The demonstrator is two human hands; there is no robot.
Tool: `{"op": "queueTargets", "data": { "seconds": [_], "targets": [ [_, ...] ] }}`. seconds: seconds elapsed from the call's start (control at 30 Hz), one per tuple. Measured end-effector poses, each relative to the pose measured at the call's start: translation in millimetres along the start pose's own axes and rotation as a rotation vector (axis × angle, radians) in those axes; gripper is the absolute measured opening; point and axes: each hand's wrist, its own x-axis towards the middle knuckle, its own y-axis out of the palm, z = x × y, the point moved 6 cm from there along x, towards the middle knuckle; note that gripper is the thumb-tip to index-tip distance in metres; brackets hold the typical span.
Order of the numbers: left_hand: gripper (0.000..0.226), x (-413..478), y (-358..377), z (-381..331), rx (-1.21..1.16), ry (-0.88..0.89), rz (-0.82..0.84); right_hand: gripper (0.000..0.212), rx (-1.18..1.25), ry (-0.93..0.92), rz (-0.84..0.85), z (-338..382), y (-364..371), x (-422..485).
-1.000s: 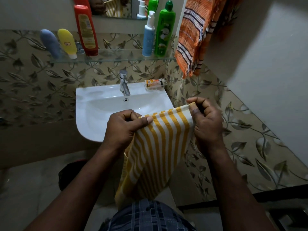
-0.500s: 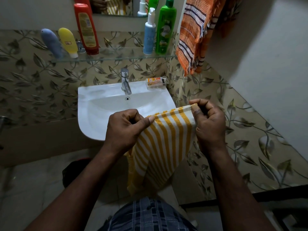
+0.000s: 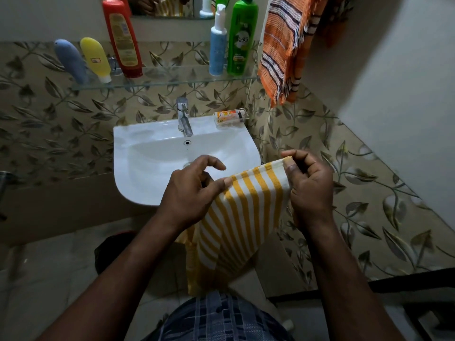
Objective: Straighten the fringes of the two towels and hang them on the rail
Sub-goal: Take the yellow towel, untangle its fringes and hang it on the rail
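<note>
A yellow-and-white striped towel (image 3: 236,222) hangs in front of me, held by its top edge over the near rim of the sink. My left hand (image 3: 189,190) pinches the left part of that edge with the thumb while its index finger lifts free. My right hand (image 3: 307,183) grips the right corner between thumb and curled fingers. An orange towel with dark and white stripes (image 3: 283,45) hangs at the upper right, its fringe dangling at the bottom. The rail itself is out of view.
A white sink (image 3: 147,153) with a chrome tap (image 3: 183,116) is on the leaf-patterned wall. A glass shelf (image 3: 160,80) above carries several bottles. A small soap box (image 3: 229,116) sits on the sink's right corner. A plain wall runs along the right.
The left hand's fingers have loosened and spread, its index finger now lifted off the towel edge. The towel's top edge sits slightly lower in view as the camera tilted.
</note>
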Motion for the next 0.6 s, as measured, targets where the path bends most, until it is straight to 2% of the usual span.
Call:
{"op": "queueTargets", "data": {
  "seconds": [0.03,0.1,0.27,0.4,0.5,0.6],
  "targets": [
    [0.008,-0.3,0.8,0.7,0.036,0.012,0.005,0.021,-0.01,0.005,-0.001,-1.9,0.1,-0.8],
    [0.019,-1.0,2.8,3.3,0.049,-0.002,-0.004,0.019,-0.019,0.02,-0.006,-5.2,0.4,-2.4],
    [0.018,-3.7,5.2,11.8,-0.116,-0.13,-0.067,0.018,-0.006,0.049,0.006,-9.3,1.9,-5.5],
    [0.019,-5.3,11.2,19.0,-0.246,-0.224,-0.037,0.02,0.003,0.052,0.005,-9.6,1.7,-7.1],
    [0.015,-4.9,11.7,23.2,-0.268,-0.253,-0.016,0.023,-0.007,0.0,-0.011,-5.2,0.3,-8.1],
    [0.015,-5.3,12.1,23.6,-0.37,-0.329,-0.033,0.036,-0.113,-0.089,0.011,-0.7,-0.1,-9.1]
  ]
}}
